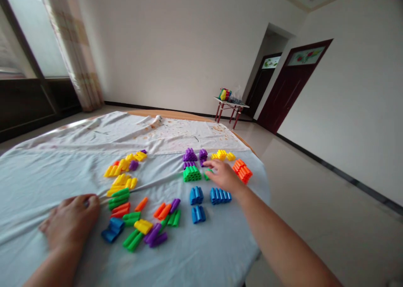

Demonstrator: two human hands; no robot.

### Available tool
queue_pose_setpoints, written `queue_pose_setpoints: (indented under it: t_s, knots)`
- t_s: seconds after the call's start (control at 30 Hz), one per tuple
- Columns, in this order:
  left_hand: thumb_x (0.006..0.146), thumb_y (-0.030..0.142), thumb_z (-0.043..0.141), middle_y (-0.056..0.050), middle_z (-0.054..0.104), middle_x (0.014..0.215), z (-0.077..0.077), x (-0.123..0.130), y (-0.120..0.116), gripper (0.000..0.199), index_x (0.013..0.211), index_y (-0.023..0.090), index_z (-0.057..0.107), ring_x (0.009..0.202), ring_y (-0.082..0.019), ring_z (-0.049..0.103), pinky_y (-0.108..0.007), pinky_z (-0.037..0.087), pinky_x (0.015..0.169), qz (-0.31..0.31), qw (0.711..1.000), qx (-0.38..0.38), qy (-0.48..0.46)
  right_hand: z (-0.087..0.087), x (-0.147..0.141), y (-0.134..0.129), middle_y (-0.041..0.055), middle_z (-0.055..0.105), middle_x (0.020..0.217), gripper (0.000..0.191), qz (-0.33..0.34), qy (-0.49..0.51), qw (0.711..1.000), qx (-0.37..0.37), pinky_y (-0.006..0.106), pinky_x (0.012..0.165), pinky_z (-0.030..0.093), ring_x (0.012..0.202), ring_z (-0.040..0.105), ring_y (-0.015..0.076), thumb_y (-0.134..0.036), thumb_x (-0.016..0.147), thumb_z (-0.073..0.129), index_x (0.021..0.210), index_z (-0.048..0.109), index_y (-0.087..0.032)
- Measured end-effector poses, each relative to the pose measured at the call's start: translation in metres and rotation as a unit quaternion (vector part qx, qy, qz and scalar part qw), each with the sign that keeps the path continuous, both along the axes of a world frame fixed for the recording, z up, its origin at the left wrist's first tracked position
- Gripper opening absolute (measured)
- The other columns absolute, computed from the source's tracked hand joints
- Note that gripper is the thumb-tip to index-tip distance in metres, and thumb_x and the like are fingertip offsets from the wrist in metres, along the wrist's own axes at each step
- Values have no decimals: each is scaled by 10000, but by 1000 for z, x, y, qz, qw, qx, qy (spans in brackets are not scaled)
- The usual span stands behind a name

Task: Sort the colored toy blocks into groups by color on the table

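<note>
My left hand [71,219] lies palm down on the cloth, fingers spread and holding nothing. To its right is a loose spread of plastic tube pieces: yellow pieces [121,181], green pieces [119,198], orange pieces [163,210], purple pieces [153,233] and a blue piece [112,230]. My right hand [223,175] reaches over the sorted groups with fingers stretched out and a little apart. Its fingertips are beside a purple stack [203,154] and a small green piece [208,174], partly hidden by the thumb. A larger green block [192,174] stands left of them.
Blue groups [220,196] sit nearer me, an orange block [242,171] at the right and a yellow group [221,154] farther back. The round table's pale cloth [94,148] is wrinkled. A small side table [231,104] with bags stands by the far wall.
</note>
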State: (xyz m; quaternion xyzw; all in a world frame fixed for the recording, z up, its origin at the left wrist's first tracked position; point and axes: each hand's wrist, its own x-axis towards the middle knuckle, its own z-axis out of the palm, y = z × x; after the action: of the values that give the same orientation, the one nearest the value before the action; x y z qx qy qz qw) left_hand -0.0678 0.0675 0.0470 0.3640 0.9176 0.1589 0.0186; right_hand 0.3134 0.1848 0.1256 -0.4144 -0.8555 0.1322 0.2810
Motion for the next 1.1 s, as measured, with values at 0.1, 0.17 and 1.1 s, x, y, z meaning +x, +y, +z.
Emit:
queue_pose_setpoints:
  t_s: [0.1,0.17,1.1]
  knots:
    - [861,458,157,-135,549,1269,5,5,1,582,1088,210,632,1136,-319,462,-476,368,907,-4,1000,-18,-9,-11,-45,-38,42,656,1108,309,147,-96,984,-14,353,948,390,1060,559,188,-164,807,591,1105,641,-227]
    - [859,462,172,-139,542,1275,7,7,0,580,1092,201,634,1149,-327,457,-482,363,915,-12,1000,-10,-15,-18,-65,-52,45,657,1120,317,179,-165,970,1,388,951,370,1074,543,208,-125,806,573,1091,647,-240]
    - [851,433,250,-160,588,1203,1,8,-7,519,993,194,689,1124,-362,481,-517,374,902,-22,998,64,-12,-29,-109,-97,112,611,1047,606,118,-298,944,-74,397,801,500,971,603,291,-556,654,739,1127,604,-202]
